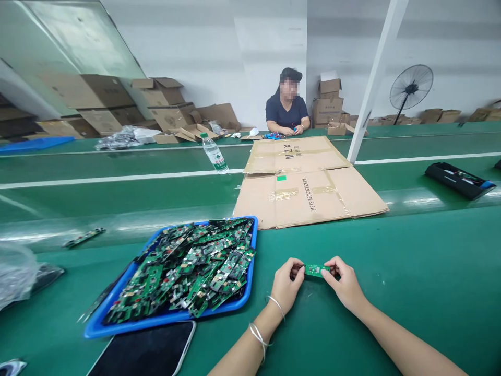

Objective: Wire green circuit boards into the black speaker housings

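Note:
A small green circuit board [314, 270] is held lengthwise between my two hands, just over the green table. My left hand [288, 282] pinches its left end between thumb and fingers. At the other end, my right hand [344, 282] grips the board in the same way. The fingertips cover both ends of the board. To the left of my hands, a blue tray [252, 282] is heaped with many similar circuit boards [195, 261], piled loosely at different angles.
A dark-screened phone [144, 350] lies by the tray's near edge. Flattened cardboard [313, 193] covers part of the table ahead. Beyond are a water bottle [215, 154], a white post [371, 89] and a seated person [287, 107]. A black box [457, 179] sits right; a loose board [84, 237] lies left.

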Available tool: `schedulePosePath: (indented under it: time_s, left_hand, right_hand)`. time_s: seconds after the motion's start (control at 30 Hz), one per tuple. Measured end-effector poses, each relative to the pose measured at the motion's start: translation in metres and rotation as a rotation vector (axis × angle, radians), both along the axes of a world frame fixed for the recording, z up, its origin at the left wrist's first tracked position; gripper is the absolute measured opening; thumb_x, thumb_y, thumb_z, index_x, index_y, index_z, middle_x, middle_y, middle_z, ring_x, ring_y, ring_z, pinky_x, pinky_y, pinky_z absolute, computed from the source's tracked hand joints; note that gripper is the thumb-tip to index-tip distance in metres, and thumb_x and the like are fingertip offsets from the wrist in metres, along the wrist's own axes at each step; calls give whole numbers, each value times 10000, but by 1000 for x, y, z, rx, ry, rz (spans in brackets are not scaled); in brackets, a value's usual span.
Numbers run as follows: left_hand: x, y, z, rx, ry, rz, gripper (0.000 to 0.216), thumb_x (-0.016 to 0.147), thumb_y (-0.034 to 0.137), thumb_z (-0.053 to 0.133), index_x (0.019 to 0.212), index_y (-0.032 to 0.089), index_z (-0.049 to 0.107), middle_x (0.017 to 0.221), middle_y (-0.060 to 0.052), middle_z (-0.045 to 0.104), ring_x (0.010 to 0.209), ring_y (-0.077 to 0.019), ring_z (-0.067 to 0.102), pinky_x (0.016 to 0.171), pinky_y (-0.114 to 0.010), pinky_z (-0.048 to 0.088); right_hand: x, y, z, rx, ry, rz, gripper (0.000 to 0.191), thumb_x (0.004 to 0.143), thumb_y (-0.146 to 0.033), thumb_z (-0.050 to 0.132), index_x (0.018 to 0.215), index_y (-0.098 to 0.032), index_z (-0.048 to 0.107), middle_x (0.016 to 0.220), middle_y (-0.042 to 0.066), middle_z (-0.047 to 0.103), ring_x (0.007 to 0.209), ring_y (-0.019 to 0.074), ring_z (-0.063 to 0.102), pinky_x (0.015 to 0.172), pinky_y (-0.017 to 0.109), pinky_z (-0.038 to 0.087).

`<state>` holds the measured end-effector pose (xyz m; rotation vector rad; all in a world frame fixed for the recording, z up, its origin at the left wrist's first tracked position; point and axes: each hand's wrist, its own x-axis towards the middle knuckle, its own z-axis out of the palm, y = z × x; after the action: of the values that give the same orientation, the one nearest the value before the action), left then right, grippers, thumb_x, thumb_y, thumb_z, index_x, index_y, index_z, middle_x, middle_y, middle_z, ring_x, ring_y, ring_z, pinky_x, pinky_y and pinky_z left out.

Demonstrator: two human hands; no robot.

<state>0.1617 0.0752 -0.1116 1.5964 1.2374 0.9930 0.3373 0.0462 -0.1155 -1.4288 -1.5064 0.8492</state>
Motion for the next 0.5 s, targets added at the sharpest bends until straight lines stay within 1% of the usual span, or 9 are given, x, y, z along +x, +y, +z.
schedulePosePath:
  time_s: [0.13,0.23,0.33,0.4,0.5]
  left_hand:
    - [-1,3,-4,-43,-83,33,158,787,303,516,871,172,546,768,-30,610,651,-161,605,623,-272,479]
    - [-1,4,-6,-57,-124,42,184,783,312,519,894,169,549,787,-35,621,673,-171,626,641,-287,498]
    - [-1,4,-5,-60,-139,35,205,777,302,527,927,167,561,808,-45,644,719,-185,642,677,-302,502]
    - [-1,4,-4,-62,-138,29,209,776,296,532,933,164,573,832,-56,657,738,-190,647,687,-307,499]
    - [-1,4,-2,-66,-129,41,200,788,302,523,916,160,583,826,-61,660,721,-189,645,671,-307,491]
  right_hand:
    - [-3,-2,0,-36,-95,119,161,806,-330,532,839,-173,536,653,-12,514,554,110,470,530,216,388]
    - [-5,-3,-1,-12,-149,172,142,807,-276,522,900,-172,547,730,1,546,576,106,484,559,220,405]
    - [-3,-4,-2,76,-181,96,150,845,-256,465,929,-175,559,795,23,562,639,123,499,612,242,411]
    - [-1,-3,-2,136,-221,32,163,864,-256,439,931,-178,565,787,26,552,657,135,491,633,258,405]
    - [1,-2,-2,167,-287,12,154,871,-252,437,908,-183,569,757,22,534,656,145,477,637,271,390]
